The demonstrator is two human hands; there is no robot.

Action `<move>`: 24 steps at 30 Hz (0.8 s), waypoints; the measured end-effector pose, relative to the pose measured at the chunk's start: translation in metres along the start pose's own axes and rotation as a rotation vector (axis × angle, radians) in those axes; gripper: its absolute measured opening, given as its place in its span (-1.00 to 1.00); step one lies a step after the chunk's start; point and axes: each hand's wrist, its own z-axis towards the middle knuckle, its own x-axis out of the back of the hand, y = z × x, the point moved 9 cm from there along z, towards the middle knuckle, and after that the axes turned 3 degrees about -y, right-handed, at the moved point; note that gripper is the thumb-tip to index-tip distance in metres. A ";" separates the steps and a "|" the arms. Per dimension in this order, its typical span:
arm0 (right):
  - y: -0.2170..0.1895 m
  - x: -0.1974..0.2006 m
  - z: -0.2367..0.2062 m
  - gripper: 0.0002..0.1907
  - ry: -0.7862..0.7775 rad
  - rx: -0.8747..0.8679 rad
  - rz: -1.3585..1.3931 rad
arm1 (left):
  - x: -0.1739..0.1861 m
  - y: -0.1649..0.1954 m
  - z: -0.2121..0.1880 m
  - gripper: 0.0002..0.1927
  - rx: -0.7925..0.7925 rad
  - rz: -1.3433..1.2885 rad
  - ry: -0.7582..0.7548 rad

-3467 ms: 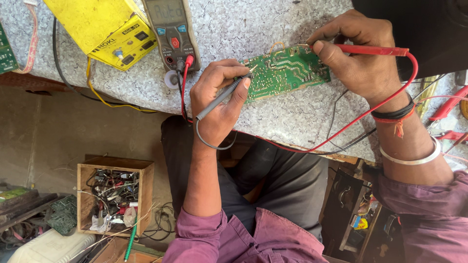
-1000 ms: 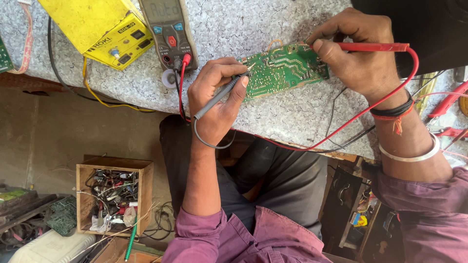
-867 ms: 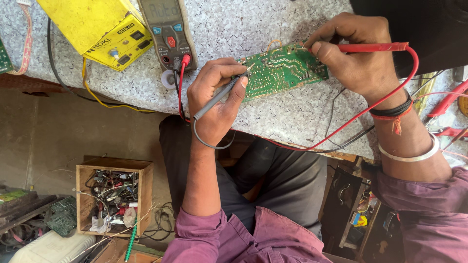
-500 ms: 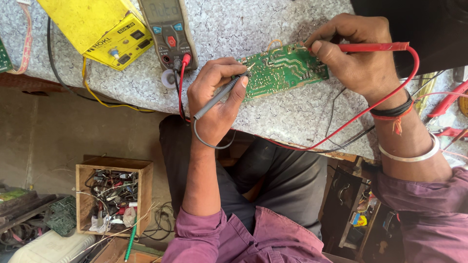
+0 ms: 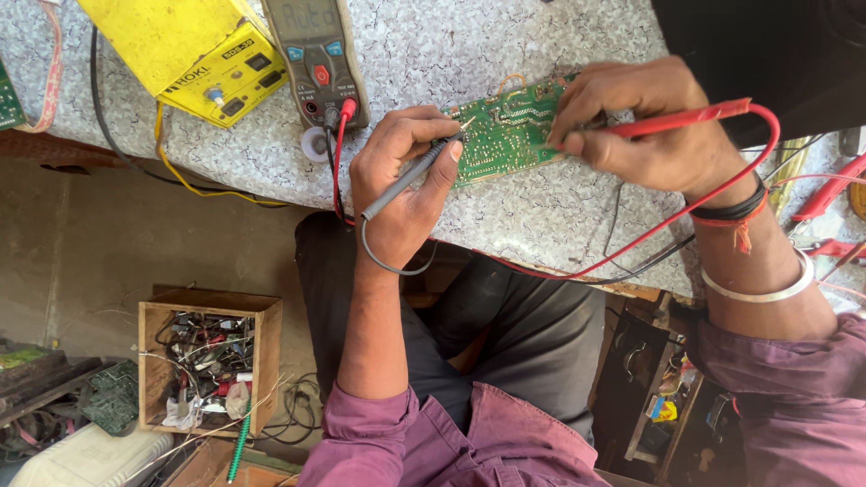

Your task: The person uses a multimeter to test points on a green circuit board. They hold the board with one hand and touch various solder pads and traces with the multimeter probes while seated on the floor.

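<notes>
The tip of the red probe (image 5: pixel 667 120) is lost behind the right hand (image 5: pixel 645 126), so its contact with the green circuit board (image 5: pixel 505 131) cannot be made out — and the board's right end is covered by those same fingers. The board lies flat at upper centre of the frame on the speckled grey stone counter (image 5: pixel 541 207). The right hand curls in from the upper right, fingers pinched on the red probe's shaft, wrist bent, a metal bangle and thread bands around it. The left hand (image 5: pixel 401 185) comes up from the lower middle, forearm straight, fingers closed pen-style on the slim grey probe (image 5: pixel 410 179), whose tip meets the board's left edge. At the top edge a grey multimeter (image 5: pixel 316 54) is cut off — beside it a scuffed yellow box-shaped instrument (image 5: pixel 194 50). Lower left, an open wooden box (image 5: pixel 207 361) holds a tangle of small parts, hard to tell apart.
</notes>
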 end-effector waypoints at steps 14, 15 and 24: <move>0.003 -0.009 0.004 -0.75 -0.057 -0.029 0.049 | 0.001 0.000 0.000 -0.87 -0.004 -0.007 0.002; 0.001 -0.009 0.005 -0.76 -0.062 -0.006 0.039 | 0.001 0.001 0.000 -0.87 -0.007 -0.012 0.001; -0.010 -0.008 0.009 -0.75 -0.031 0.013 0.001 | 0.000 0.001 0.000 -0.87 -0.006 -0.005 0.004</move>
